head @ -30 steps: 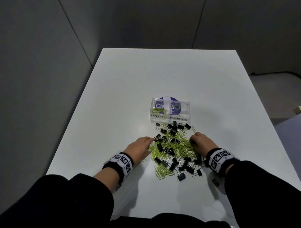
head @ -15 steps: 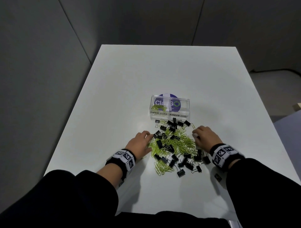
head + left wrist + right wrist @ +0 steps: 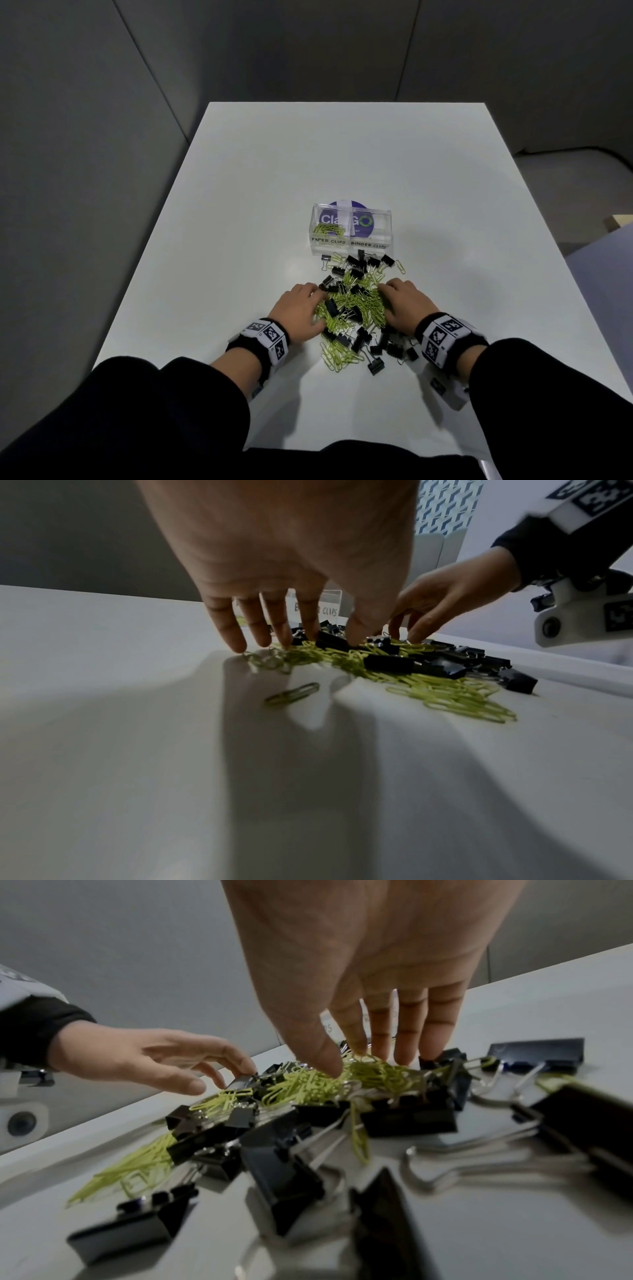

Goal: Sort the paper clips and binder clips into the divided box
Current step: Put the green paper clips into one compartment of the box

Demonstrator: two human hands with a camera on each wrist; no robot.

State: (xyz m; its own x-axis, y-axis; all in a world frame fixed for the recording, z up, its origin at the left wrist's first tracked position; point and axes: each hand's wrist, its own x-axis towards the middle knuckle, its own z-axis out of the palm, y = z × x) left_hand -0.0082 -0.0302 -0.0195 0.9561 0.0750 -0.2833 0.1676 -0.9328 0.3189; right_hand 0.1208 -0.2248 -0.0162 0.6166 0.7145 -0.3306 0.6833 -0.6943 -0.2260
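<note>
A mixed pile of yellow-green paper clips (image 3: 346, 305) and black binder clips (image 3: 356, 262) lies on the white table, just in front of the clear divided box (image 3: 351, 240). The box's left cell, marked PAPER CLIPS, holds several green clips; the BINDER CLIPS cell looks bare. My left hand (image 3: 301, 310) rests on the pile's left edge with straight, spread fingertips (image 3: 240, 645) touching clips. My right hand (image 3: 402, 305) sits on the pile's right side, its fingertips (image 3: 332, 1066) pressing down into the green clips. Neither hand holds a clip.
The white table (image 3: 342, 154) stretches beyond the box. One paper clip (image 3: 293, 693) lies apart under my left palm. More binder clips (image 3: 375, 365) lie scattered near my right wrist. Grey walls surround the table; its front edge is by my body.
Both hands have closed in on the pile, the right one sliding left onto the green clips. The camera view has shifted a little.
</note>
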